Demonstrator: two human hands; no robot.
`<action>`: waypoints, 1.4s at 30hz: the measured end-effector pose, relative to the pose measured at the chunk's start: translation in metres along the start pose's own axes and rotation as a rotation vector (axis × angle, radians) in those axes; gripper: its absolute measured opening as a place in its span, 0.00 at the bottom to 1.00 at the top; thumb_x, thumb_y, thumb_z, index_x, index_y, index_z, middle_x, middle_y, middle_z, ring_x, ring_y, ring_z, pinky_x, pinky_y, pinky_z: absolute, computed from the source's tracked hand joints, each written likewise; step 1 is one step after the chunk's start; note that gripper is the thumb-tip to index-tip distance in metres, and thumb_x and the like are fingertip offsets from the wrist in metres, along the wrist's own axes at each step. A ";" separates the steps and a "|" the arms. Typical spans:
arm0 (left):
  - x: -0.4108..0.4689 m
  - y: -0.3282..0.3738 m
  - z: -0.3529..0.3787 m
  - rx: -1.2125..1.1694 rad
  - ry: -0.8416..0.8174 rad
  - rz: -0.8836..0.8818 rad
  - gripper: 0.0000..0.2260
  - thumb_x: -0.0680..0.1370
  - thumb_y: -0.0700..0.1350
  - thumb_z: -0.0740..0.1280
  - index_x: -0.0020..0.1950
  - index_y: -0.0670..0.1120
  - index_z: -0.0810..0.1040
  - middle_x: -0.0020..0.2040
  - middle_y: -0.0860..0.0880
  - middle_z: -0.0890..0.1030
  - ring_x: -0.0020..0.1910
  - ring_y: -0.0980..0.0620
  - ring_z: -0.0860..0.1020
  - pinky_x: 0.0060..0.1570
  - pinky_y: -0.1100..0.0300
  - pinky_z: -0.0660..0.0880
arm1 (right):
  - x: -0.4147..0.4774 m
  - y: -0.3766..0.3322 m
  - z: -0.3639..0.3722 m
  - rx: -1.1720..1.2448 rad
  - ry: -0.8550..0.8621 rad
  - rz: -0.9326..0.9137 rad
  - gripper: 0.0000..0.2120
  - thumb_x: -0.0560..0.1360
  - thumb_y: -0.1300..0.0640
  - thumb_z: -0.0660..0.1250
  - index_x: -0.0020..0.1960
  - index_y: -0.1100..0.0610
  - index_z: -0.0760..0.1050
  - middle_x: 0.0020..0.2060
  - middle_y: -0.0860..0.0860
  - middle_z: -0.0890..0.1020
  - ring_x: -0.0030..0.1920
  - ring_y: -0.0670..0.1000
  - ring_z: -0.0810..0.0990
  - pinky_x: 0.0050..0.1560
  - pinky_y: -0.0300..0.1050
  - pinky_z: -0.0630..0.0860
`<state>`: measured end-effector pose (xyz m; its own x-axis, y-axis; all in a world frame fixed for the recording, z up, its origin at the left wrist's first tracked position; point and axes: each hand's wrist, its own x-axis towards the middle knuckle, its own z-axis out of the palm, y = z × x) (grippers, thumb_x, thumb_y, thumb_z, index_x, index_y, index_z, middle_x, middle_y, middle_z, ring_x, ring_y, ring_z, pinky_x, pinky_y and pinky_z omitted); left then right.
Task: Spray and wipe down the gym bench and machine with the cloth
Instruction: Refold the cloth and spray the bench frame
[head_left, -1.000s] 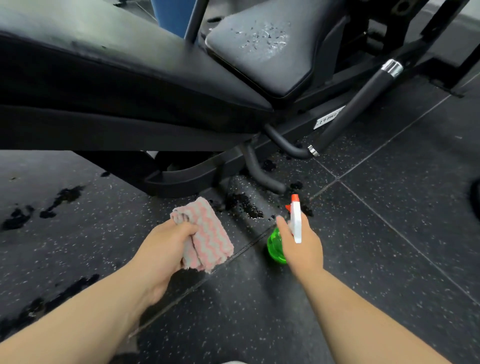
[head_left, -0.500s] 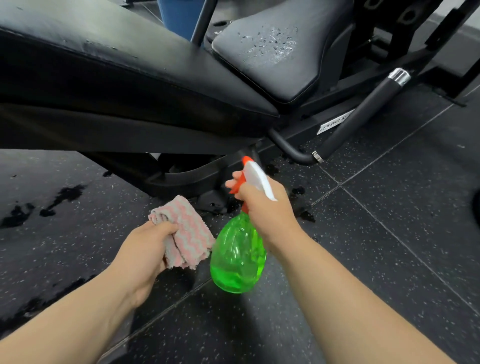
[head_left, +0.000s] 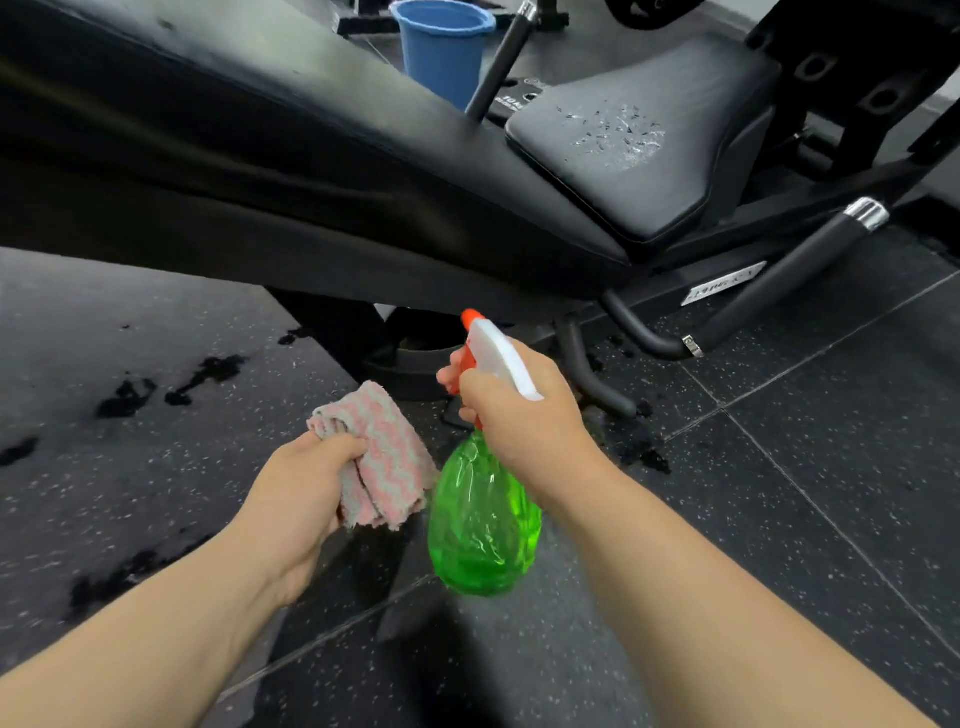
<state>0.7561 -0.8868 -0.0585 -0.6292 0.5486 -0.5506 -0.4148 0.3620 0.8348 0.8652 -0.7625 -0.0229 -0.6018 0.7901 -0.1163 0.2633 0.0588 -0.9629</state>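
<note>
While spray droplets (head_left: 618, 130) sat unwiped on the seat pad (head_left: 691, 104) at far right, the right hand (head_left: 524, 415) gripped the green spray bottle (head_left: 483, 530) and the left hand (head_left: 301, 493) clutched the striped cloth (head_left: 384, 457) just beside it. The long back pad (head_left: 260, 130) looked dry, with most of the wiping apparently ahead.

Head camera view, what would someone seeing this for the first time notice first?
The bright green spray bottle stands out most, low in the middle, gripped at its trigger head by the right hand. Just left of it the left hand holds a pink and grey cloth. Up right, the black seat pad is speckled with droplets.
</note>
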 end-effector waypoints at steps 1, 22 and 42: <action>-0.003 0.003 -0.009 -0.014 0.015 0.015 0.09 0.79 0.39 0.61 0.53 0.42 0.81 0.47 0.41 0.85 0.48 0.40 0.82 0.56 0.43 0.77 | -0.004 -0.011 0.006 -0.049 -0.023 -0.045 0.12 0.64 0.49 0.61 0.44 0.51 0.76 0.43 0.55 0.82 0.48 0.59 0.80 0.53 0.64 0.77; -0.087 0.086 -0.184 -0.529 0.310 0.281 0.11 0.77 0.38 0.61 0.53 0.43 0.82 0.50 0.41 0.85 0.54 0.41 0.82 0.61 0.45 0.75 | -0.082 -0.192 0.144 -0.296 -0.362 -0.396 0.04 0.73 0.59 0.66 0.40 0.54 0.72 0.29 0.44 0.72 0.29 0.43 0.68 0.30 0.32 0.66; -0.175 0.123 -0.319 -0.822 0.511 0.528 0.09 0.77 0.34 0.61 0.47 0.42 0.80 0.39 0.43 0.83 0.34 0.50 0.81 0.40 0.56 0.75 | -0.160 -0.343 0.297 -0.431 -0.445 -0.946 0.07 0.73 0.57 0.64 0.40 0.54 0.66 0.33 0.47 0.71 0.38 0.53 0.72 0.41 0.49 0.70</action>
<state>0.6049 -1.1787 0.1406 -0.9752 0.0412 -0.2175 -0.2046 -0.5424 0.8148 0.6468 -1.0903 0.2538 -0.8896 0.0342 0.4555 -0.2540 0.7918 -0.5555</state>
